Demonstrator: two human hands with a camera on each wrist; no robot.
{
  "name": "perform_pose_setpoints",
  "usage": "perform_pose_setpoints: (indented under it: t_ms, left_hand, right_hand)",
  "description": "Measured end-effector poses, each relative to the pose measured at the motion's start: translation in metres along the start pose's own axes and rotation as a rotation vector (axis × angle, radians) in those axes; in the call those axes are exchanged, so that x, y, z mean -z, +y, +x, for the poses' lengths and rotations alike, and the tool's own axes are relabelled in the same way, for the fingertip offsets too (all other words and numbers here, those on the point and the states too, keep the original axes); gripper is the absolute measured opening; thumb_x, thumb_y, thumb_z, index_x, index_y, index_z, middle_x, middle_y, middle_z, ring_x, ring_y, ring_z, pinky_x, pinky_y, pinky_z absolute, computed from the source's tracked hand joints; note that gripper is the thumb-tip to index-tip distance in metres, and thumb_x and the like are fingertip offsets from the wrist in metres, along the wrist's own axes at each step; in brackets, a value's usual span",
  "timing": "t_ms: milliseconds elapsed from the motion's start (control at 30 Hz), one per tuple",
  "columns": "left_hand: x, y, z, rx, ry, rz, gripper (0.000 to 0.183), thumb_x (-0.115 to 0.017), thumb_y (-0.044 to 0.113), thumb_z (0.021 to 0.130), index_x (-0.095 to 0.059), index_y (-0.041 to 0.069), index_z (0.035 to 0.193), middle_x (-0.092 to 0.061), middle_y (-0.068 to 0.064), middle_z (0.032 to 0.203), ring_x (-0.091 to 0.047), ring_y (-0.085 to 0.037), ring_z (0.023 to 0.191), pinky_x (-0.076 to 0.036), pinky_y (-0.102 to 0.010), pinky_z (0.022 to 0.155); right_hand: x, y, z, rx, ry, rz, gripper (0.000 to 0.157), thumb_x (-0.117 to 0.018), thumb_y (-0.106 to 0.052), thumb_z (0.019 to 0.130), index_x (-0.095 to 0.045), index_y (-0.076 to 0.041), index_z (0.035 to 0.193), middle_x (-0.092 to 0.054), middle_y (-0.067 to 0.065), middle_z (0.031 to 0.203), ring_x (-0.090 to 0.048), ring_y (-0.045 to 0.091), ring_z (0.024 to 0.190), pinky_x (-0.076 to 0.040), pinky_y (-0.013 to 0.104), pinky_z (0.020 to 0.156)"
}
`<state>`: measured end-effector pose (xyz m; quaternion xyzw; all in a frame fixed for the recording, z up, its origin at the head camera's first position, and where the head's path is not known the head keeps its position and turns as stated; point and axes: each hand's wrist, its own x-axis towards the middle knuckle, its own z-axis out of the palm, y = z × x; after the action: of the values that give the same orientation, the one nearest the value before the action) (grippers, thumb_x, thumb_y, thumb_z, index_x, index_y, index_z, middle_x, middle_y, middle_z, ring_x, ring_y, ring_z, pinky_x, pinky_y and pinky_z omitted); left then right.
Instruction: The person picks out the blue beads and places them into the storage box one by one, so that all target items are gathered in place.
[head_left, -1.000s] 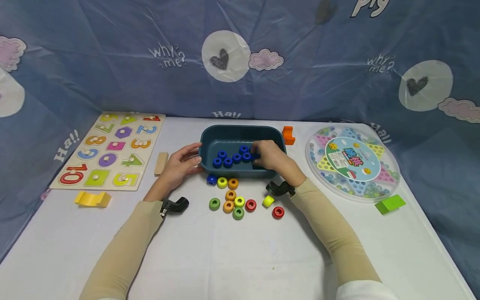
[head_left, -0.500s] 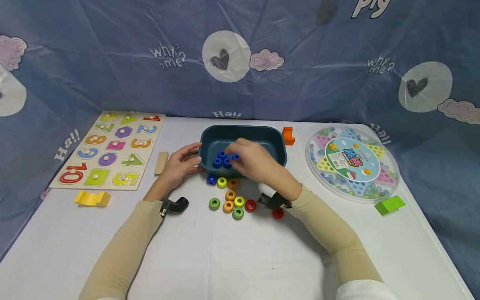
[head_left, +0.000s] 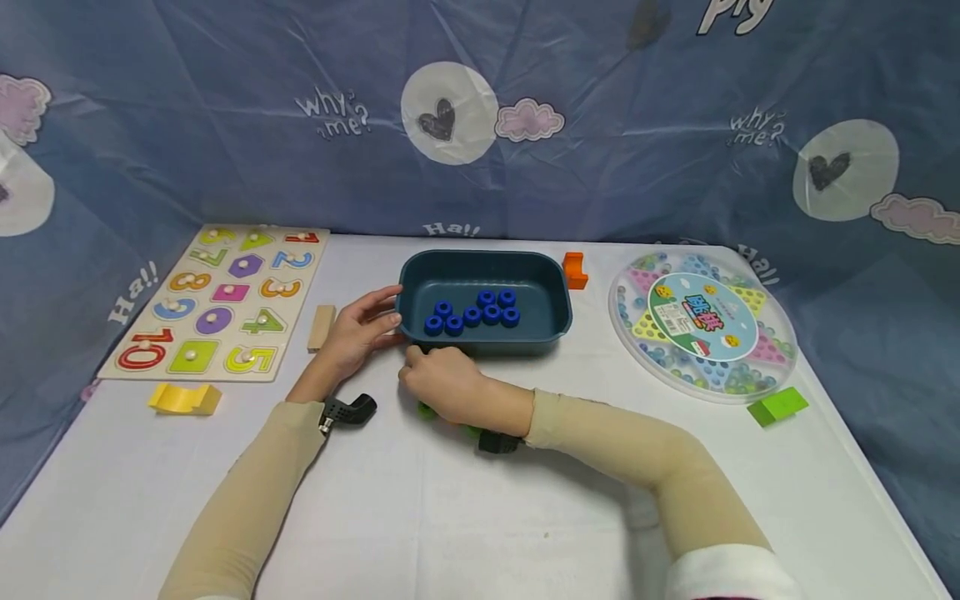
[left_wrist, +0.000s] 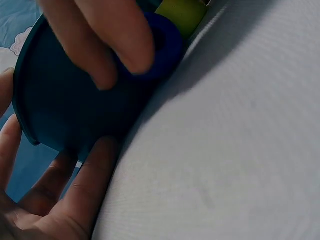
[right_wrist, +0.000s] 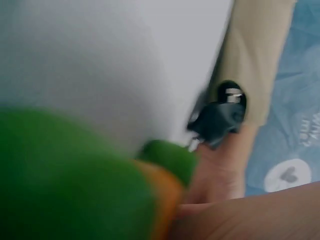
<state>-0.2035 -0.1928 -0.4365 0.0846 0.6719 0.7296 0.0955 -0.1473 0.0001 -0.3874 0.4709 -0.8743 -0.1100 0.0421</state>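
Observation:
My left hand point(head_left: 352, 337) touches the left end of a dark teal tub point(head_left: 480, 271); its fingers lie spread against the rim and wall in the left wrist view. Several blue ring-shaped beads point(head_left: 472, 316) rest inside the tub. Just outside the tub's near left corner is my right hand point(head_left: 447, 383), fingers pointing down. In the left wrist view its fingertips point(left_wrist: 137, 57) overlap a blue bead point(left_wrist: 167, 47) beside the tub; whether they touch it is unclear. A yellow bead point(left_wrist: 185, 15) stands behind that one. Green beads point(head_left: 426, 410) show partly under the right hand, which hides other beads.
A number puzzle board point(head_left: 217, 304), a wooden block point(head_left: 321, 327) and a yellow arch block point(head_left: 185, 398) lie left. On the right are an orange block point(head_left: 575, 271), a round marble game box point(head_left: 705, 321) and a green block point(head_left: 777, 407). A blue printed cloth point(head_left: 600, 167) hangs behind.
My right hand has left the tub's interior and moved left and nearer, over the loose beads in front. Blue beads inside are now uncovered. The left hand stays in place.

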Motion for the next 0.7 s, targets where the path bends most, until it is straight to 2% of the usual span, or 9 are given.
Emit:
perform_pose_setpoints:
  t_ms: [167, 367, 467, 567, 633, 700]
  left_hand:
    - [0.000, 0.000, 0.000, -0.003, 0.000, -0.011, 0.056, -0.060, 0.009, 0.096, -0.038, 0.004, 0.147, -0.039, -0.023, 0.144, -0.058, -0.019, 0.114, -0.061, -0.029, 0.085]
    - [0.000, -0.001, 0.000, -0.004, 0.002, -0.008, 0.054, -0.060, 0.008, 0.096, -0.040, 0.006, 0.146, -0.040, -0.021, 0.143, -0.058, -0.017, 0.113, -0.061, -0.029, 0.084]
    - [0.000, -0.001, 0.000, -0.004, 0.002, -0.006, 0.053, -0.060, 0.009, 0.096, -0.042, 0.008, 0.146, -0.041, -0.020, 0.142, -0.058, -0.017, 0.112, -0.061, -0.028, 0.084]
    - [0.000, -0.001, 0.001, -0.011, -0.003, -0.014, 0.053, -0.060, 0.009, 0.096, -0.042, 0.007, 0.146, -0.044, -0.015, 0.138, -0.059, -0.015, 0.110, -0.061, -0.029, 0.085]
    - [-0.001, -0.001, 0.001, -0.009, 0.002, -0.003, 0.054, -0.061, 0.010, 0.096, -0.042, 0.007, 0.146, -0.045, -0.013, 0.136, -0.060, -0.013, 0.110, -0.060, -0.029, 0.085]
    - [-0.001, -0.001, 0.002, -0.003, 0.005, 0.010, 0.055, -0.061, 0.011, 0.096, -0.041, 0.006, 0.146, -0.045, -0.014, 0.137, -0.059, -0.014, 0.110, -0.060, -0.030, 0.086]
  right_hand:
    - [-0.004, 0.000, 0.005, -0.004, -0.020, -0.010, 0.024, -0.074, -0.012, 0.081, -0.067, -0.015, 0.104, -0.058, 0.004, 0.099, -0.055, 0.010, 0.064, -0.057, 0.025, 0.053]
    - [-0.002, 0.005, 0.003, 0.031, 0.023, 0.012, 0.014, -0.065, -0.011, 0.091, -0.068, -0.013, 0.104, -0.060, 0.004, 0.097, -0.057, 0.009, 0.065, -0.057, 0.022, 0.056]
    - [0.014, 0.015, -0.004, 0.038, 0.071, 0.176, 0.014, -0.063, -0.009, 0.093, -0.069, -0.011, 0.106, -0.061, 0.005, 0.099, -0.061, 0.011, 0.073, -0.057, 0.021, 0.062]
    - [0.038, 0.038, -0.013, 0.008, 0.176, 0.410, 0.015, -0.067, -0.009, 0.090, -0.070, -0.008, 0.105, -0.065, 0.006, 0.099, -0.063, 0.014, 0.083, -0.058, 0.022, 0.070]
    - [0.049, 0.060, -0.020, -0.054, 0.254, 0.512, 0.014, -0.071, -0.011, 0.088, -0.071, -0.007, 0.101, -0.067, 0.007, 0.098, -0.064, 0.016, 0.086, -0.058, 0.024, 0.075]
    - [0.051, 0.085, -0.026, -0.163, 0.290, 0.541, 0.013, -0.073, -0.012, 0.086, -0.071, -0.006, 0.097, -0.069, 0.008, 0.096, -0.064, 0.018, 0.085, -0.058, 0.028, 0.075]
